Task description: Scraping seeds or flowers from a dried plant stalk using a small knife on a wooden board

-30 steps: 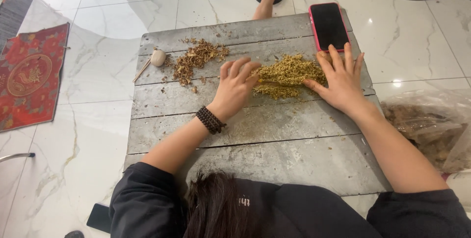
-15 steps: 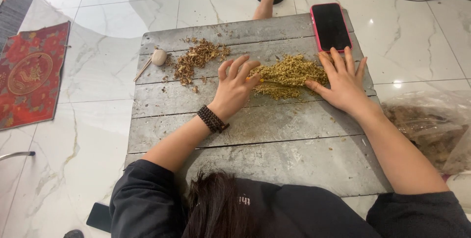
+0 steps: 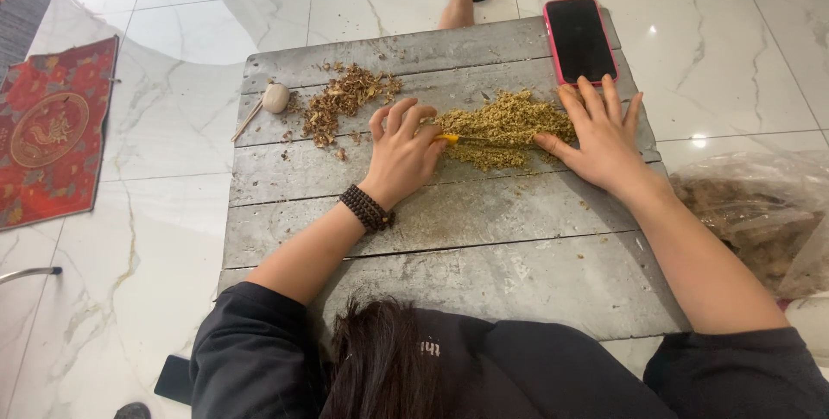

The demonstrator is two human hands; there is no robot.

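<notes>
A: On the grey plank board (image 3: 432, 238), far left, what is lying there?
B: A brown chip heap (image 3: 345, 101). Next, the left hand (image 3: 404, 153) is pinching a small yellow tool (image 3: 447, 138) against the greenish herb pile (image 3: 505, 126).
A: And the right hand (image 3: 604, 138)?
B: It is resting flat, fingers spread, touching the pile's right edge below a pink-cased phone (image 3: 579, 38).

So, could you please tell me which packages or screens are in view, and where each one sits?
Phone: far right corner of the grey wooden board, flat, rectangular, pink case, dark screen.
Plastic bag: on the floor right of the board, clear, crumpled, holding brownish dried bits.
</notes>
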